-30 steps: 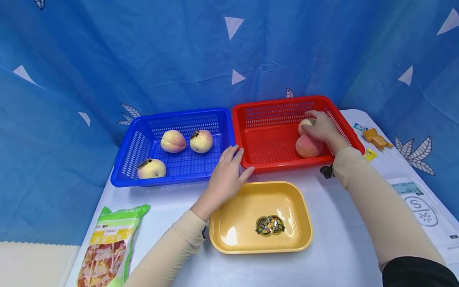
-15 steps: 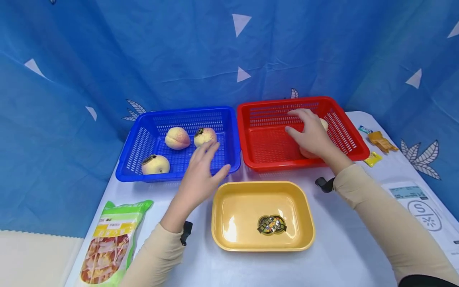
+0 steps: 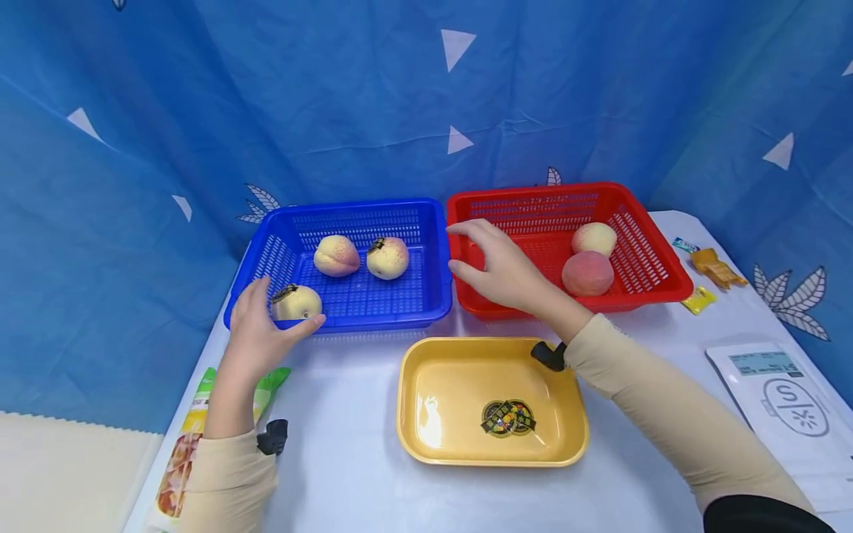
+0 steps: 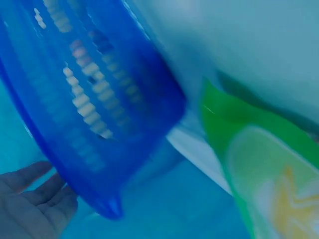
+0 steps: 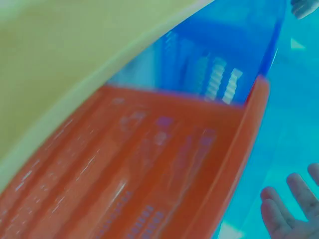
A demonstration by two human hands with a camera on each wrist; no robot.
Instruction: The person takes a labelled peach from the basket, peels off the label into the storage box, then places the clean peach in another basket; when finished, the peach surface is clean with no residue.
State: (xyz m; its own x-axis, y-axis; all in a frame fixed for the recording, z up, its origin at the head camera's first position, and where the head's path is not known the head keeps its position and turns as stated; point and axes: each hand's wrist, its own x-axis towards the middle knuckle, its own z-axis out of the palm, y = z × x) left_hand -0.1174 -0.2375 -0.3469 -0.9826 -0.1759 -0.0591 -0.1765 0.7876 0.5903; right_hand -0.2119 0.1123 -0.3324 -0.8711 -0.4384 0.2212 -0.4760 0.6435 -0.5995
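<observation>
My left hand [image 3: 256,329] reaches the front left corner of the blue basket [image 3: 373,322], fingers spread and thumb beside a pale yellow peach [image 3: 300,305] with a dark label. In the left wrist view, that hand [image 4: 37,204] is along the basket's rim. Two more peaches lie further back: a blushed one [image 3: 336,256] and a labelled one [image 3: 388,258]. Over the left side of the red basket [image 3: 573,302] hovers my right hand [image 3: 496,270], thumb and fingers apart, holding nothing. A pale peach [image 3: 594,239] and a reddish peach [image 3: 588,274] sit at that basket's right.
A yellow tray [image 3: 440,370] with a fruit sticker stands in front of the baskets. At left, a green-edged food bag [image 3: 269,385] lies partly under my left arm. Small wrappers [image 3: 716,268] and a white packet-like item with a display [image 3: 786,392] are at right.
My right hand has left the pale peach and moved left across the red basket, with nothing in it. My left hand has swung left from between the baskets to the blue basket's corner.
</observation>
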